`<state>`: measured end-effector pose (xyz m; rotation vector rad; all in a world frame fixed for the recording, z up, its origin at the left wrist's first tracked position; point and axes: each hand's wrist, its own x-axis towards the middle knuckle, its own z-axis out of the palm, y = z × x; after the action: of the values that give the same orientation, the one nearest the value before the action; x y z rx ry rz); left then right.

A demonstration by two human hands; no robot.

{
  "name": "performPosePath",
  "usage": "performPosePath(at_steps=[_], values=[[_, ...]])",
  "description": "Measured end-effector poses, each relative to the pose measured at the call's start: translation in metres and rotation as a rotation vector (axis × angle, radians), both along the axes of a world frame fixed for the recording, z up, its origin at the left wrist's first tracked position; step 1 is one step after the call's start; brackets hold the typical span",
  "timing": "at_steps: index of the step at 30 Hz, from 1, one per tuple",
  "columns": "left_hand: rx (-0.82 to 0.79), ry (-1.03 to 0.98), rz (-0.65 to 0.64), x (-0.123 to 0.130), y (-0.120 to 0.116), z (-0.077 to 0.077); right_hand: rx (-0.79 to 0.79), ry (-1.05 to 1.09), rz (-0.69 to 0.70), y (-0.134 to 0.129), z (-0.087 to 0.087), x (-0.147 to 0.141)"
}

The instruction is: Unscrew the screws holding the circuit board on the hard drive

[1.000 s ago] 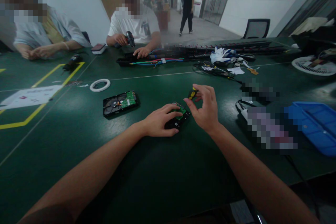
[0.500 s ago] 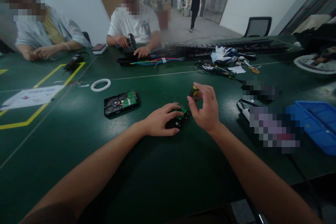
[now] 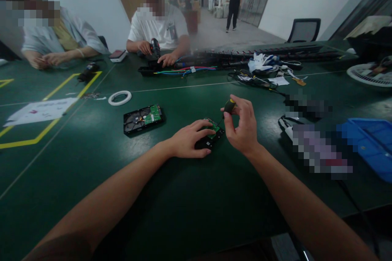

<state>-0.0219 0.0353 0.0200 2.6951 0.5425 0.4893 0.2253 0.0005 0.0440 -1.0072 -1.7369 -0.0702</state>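
A black hard drive with a green circuit board [image 3: 217, 133] lies on the green table, partly covered by my left hand [image 3: 191, 138]. That hand rests over its left side with fingers spread. My right hand [image 3: 241, 124] pinches the dark green and yellow handle of a screwdriver [image 3: 229, 106]. Its thin shaft slants down to the board; the exact contact of the tip is too small to tell. To the left of my hands lies a second hard drive [image 3: 143, 119] with its circuit board facing up.
A white ring [image 3: 119, 98] and a printed paper [image 3: 39, 111] lie at the left. Across the table, a person holds a power drill [image 3: 155, 48] near colored wires [image 3: 183, 71]. On the right are a blue tray [image 3: 372, 147], cables and white gloves [image 3: 261, 63].
The screwdriver handle is tilted further over in my right hand. The whole view has shifted slightly, and a person in the background has walked on.
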Motion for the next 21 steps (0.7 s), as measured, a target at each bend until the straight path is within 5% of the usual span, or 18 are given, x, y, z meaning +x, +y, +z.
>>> performPosePath(at_steps=[21], values=[[0.011, 0.008, -0.005, -0.0002, 0.0006, -0.0003, 0.060, 0.002, -0.039, -0.0011, 0.0041, -0.0014]])
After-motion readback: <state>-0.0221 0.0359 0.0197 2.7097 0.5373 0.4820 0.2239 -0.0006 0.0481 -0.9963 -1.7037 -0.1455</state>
